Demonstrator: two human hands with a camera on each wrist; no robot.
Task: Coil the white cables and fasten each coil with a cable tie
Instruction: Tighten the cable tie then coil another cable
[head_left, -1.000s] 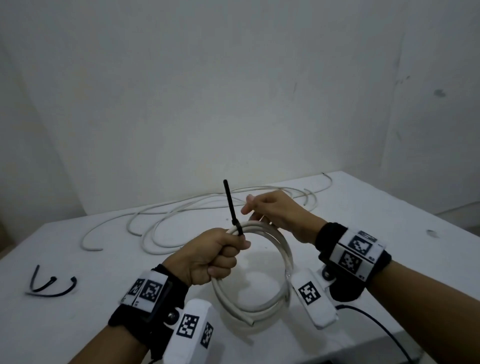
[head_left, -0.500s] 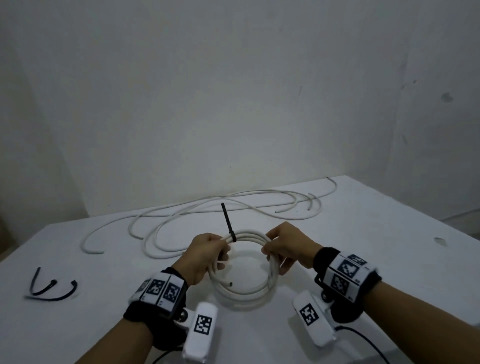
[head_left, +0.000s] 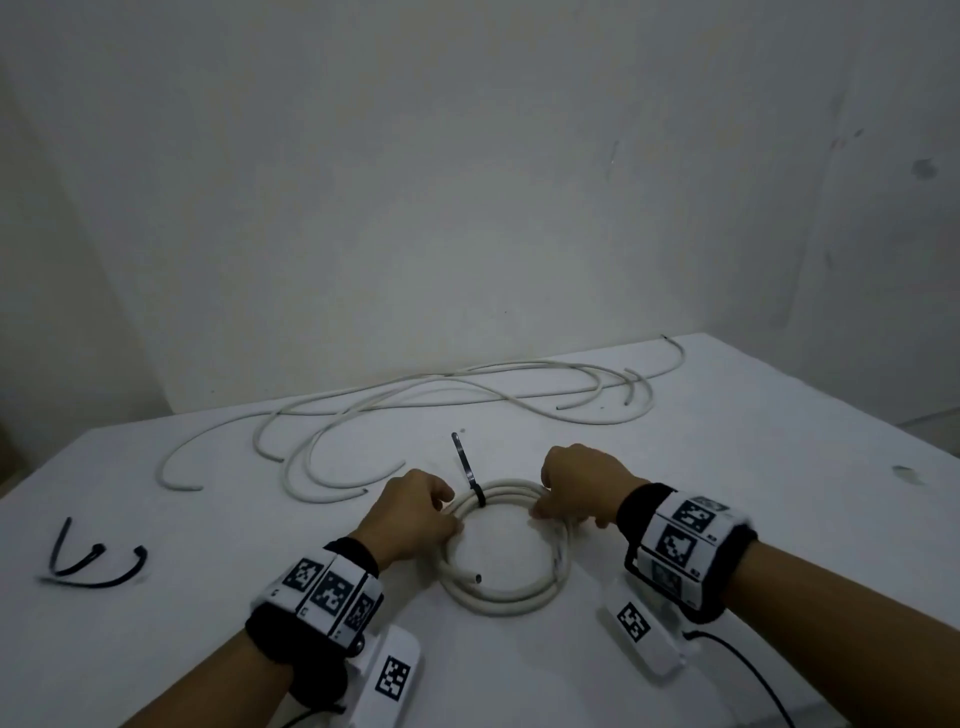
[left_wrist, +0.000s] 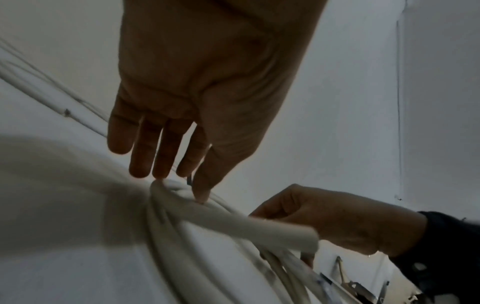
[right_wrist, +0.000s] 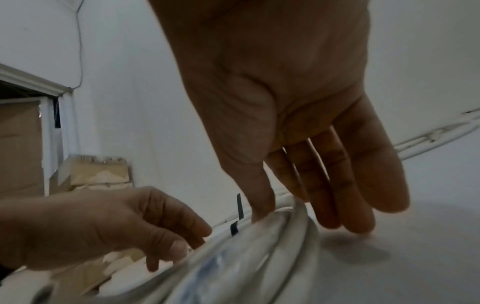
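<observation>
— What fills the lower half of the head view?
— A white table (head_left: 779, 467), with loose white cables (head_left: 415, 400) sprawled across the middle.

— And the coil?
— The coiled cable (head_left: 506, 597) lies flat at lower centre, a black cable tie (head_left: 470, 475) round its far side, tail sticking up.

— The hands?
— The left hand (head_left: 410, 514) and right hand (head_left: 576, 486) have straight, relaxed fingers touching the coil's rim, gripping nothing.

— Anything smaller?
— Spare black ties (head_left: 93, 564), left edge.
</observation>
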